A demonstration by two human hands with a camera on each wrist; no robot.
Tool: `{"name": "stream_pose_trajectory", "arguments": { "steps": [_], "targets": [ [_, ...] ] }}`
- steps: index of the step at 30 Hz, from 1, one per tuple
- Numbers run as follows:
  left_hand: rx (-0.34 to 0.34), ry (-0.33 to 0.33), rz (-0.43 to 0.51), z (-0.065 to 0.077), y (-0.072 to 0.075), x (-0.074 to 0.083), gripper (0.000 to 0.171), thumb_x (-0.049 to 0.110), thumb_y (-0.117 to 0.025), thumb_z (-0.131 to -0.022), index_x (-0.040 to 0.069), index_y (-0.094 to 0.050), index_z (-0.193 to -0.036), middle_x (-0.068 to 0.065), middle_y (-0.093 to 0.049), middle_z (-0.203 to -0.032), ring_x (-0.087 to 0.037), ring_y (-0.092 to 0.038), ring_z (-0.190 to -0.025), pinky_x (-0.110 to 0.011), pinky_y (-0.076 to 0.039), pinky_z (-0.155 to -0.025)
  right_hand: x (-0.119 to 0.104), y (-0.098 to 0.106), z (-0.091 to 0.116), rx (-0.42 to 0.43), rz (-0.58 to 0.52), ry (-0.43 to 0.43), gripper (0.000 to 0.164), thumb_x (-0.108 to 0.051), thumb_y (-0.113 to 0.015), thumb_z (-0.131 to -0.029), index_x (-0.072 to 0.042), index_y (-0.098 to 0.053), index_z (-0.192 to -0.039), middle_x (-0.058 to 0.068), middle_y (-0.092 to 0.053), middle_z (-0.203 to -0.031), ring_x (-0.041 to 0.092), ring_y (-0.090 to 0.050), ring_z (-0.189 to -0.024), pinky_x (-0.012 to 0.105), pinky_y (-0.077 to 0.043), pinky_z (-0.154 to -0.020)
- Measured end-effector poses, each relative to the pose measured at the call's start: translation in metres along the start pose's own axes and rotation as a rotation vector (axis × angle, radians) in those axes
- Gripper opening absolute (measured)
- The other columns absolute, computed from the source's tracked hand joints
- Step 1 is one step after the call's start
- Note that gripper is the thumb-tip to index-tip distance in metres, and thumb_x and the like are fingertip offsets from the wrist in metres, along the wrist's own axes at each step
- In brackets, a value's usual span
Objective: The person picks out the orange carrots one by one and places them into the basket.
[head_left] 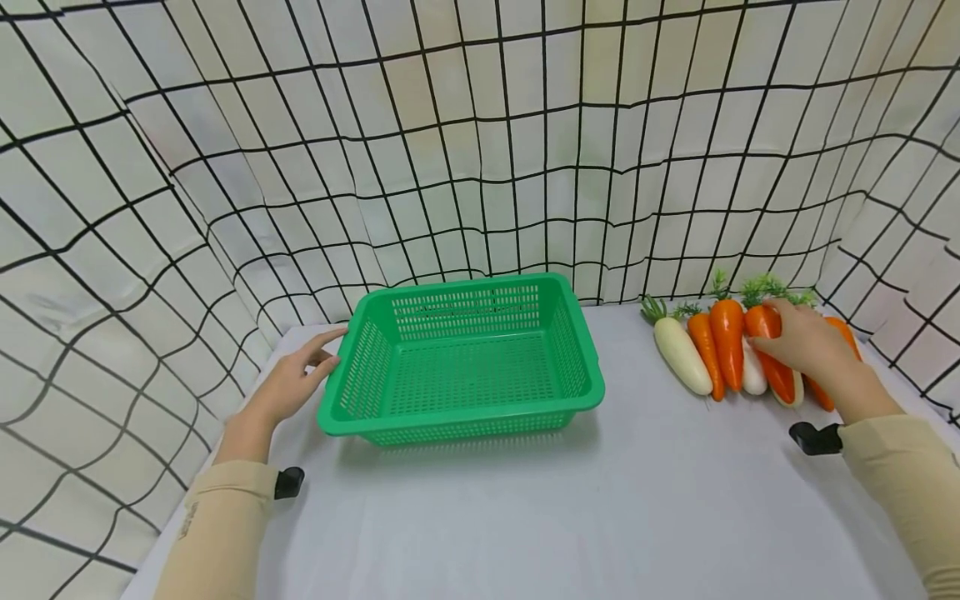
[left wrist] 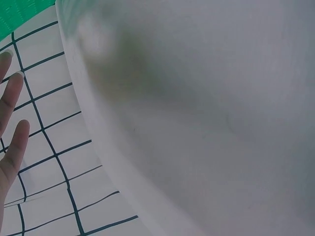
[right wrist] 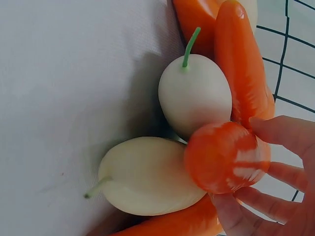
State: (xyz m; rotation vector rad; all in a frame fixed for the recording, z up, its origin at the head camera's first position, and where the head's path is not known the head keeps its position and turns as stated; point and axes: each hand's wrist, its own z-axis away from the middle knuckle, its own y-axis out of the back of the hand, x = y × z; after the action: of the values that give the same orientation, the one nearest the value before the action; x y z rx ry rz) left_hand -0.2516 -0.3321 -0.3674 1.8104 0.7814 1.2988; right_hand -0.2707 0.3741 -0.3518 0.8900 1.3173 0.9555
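Note:
On the left, my left hand touches the left rim of a green plastic basket, fingers loosely extended. In the left wrist view only a few fingertips show at the edge. My right hand grips an orange carrot within a row of vegetables. In the right wrist view, thumb and fingers lie around that carrot, its blunt end facing the camera. Beside it are white radishes with thin green tips and another carrot. My palm hides part of the row.
Left of my right hand lie a white radish and two carrots, one of them large, with green tops toward the back. A white wall with black netting encloses the back and sides. White cloth covers the table.

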Motion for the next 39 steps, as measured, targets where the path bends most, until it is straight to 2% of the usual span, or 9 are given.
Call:
{"name": "stream_pose_trajectory", "arguments": {
  "steps": [7,11,14,18,24,26,31,35,39],
  "targets": [
    [0.001,0.005,0.000,0.002,-0.003,-0.002,0.053,0.032,-0.045,-0.112,0.013,-0.034,-0.160,-0.031,-0.063,-0.125,-0.054,-0.055,-0.119,-0.075,-0.038,-0.096,-0.002,-0.001,-0.002,-0.001,0.000,-0.003,0.086,-0.034,-0.065,-0.099,0.014,-0.019,-0.153,0.051,-0.024,-0.141,0.067,-0.030,-0.123,0.079,-0.032,-0.094],
    [0.008,-0.004,0.008,0.002,-0.004,-0.003,0.053,0.032,-0.044,-0.112,0.013,-0.034,-0.160,-0.031,-0.063,-0.123,-0.054,-0.055,-0.120,-0.075,-0.039,-0.095,-0.004,-0.001,-0.002,-0.017,-0.011,0.001,0.085,-0.035,-0.066,-0.098,0.012,-0.023,-0.152,0.049,-0.033,-0.137,0.062,-0.040,-0.115,0.074,-0.039,-0.088],
    [0.008,-0.002,0.009,0.001,-0.005,-0.003,0.053,0.032,-0.043,-0.112,0.014,-0.034,-0.160,-0.030,-0.064,-0.123,-0.054,-0.055,-0.120,-0.074,-0.039,-0.095,-0.004,-0.001,-0.002,-0.015,0.008,0.013,0.082,-0.034,-0.068,-0.097,0.013,-0.025,-0.149,0.047,-0.035,-0.135,0.060,-0.041,-0.115,0.072,-0.041,-0.087],
    [0.010,0.001,0.000,0.001,-0.005,-0.003,0.053,0.033,-0.043,-0.112,0.014,-0.033,-0.161,-0.030,-0.063,-0.124,-0.054,-0.056,-0.119,-0.074,-0.039,-0.095,-0.005,-0.002,-0.002,-0.002,0.045,-0.003,0.082,-0.030,-0.068,-0.097,0.014,-0.022,-0.150,0.049,-0.030,-0.138,0.063,-0.033,-0.123,0.077,-0.036,-0.091],
    [0.009,0.002,-0.007,0.000,-0.005,-0.004,0.053,0.034,-0.042,-0.112,0.015,-0.033,-0.161,-0.032,-0.063,-0.126,-0.054,-0.055,-0.119,-0.075,-0.038,-0.096,-0.004,0.000,-0.003,0.011,0.036,-0.018,0.081,-0.030,-0.064,-0.099,0.013,-0.019,-0.152,0.050,-0.027,-0.138,0.065,-0.033,-0.123,0.078,-0.035,-0.090],
    [0.009,0.003,-0.010,0.000,-0.005,-0.004,0.053,0.034,-0.042,-0.112,0.014,-0.033,-0.161,-0.032,-0.063,-0.126,-0.055,-0.055,-0.119,-0.075,-0.038,-0.096,-0.004,0.001,-0.002,0.022,0.012,-0.002,0.079,-0.034,-0.063,-0.100,0.012,-0.024,-0.150,0.048,-0.034,-0.137,0.062,-0.039,-0.119,0.075,-0.037,-0.090],
    [0.009,0.000,-0.020,0.001,-0.006,-0.005,0.053,0.035,-0.041,-0.112,0.014,-0.033,-0.160,-0.032,-0.063,-0.126,-0.055,-0.055,-0.119,-0.075,-0.039,-0.096,-0.006,0.006,0.001,0.073,0.013,-0.002,0.080,-0.037,-0.063,-0.099,0.010,-0.025,-0.152,0.046,-0.038,-0.136,0.062,-0.045,-0.112,0.075,-0.040,-0.085],
    [0.007,-0.004,-0.038,0.002,-0.005,-0.004,0.053,0.035,-0.041,-0.112,0.014,-0.033,-0.160,-0.032,-0.063,-0.125,-0.054,-0.057,-0.117,-0.074,-0.040,-0.094,-0.011,0.015,0.005,0.092,0.011,0.007,0.085,-0.031,-0.064,-0.099,0.011,-0.017,-0.156,0.048,-0.032,-0.139,0.064,-0.040,-0.116,0.078,-0.039,-0.085],
    [-0.001,-0.009,-0.076,0.001,-0.004,-0.003,0.054,0.036,-0.040,-0.112,0.015,-0.032,-0.161,-0.032,-0.063,-0.122,-0.051,-0.060,-0.111,-0.070,-0.044,-0.090,-0.018,0.025,0.010,0.088,-0.014,0.015,0.087,-0.033,-0.063,-0.101,0.009,-0.012,-0.158,0.049,-0.028,-0.140,0.063,-0.038,-0.116,0.078,-0.038,-0.087]
  ]
}}
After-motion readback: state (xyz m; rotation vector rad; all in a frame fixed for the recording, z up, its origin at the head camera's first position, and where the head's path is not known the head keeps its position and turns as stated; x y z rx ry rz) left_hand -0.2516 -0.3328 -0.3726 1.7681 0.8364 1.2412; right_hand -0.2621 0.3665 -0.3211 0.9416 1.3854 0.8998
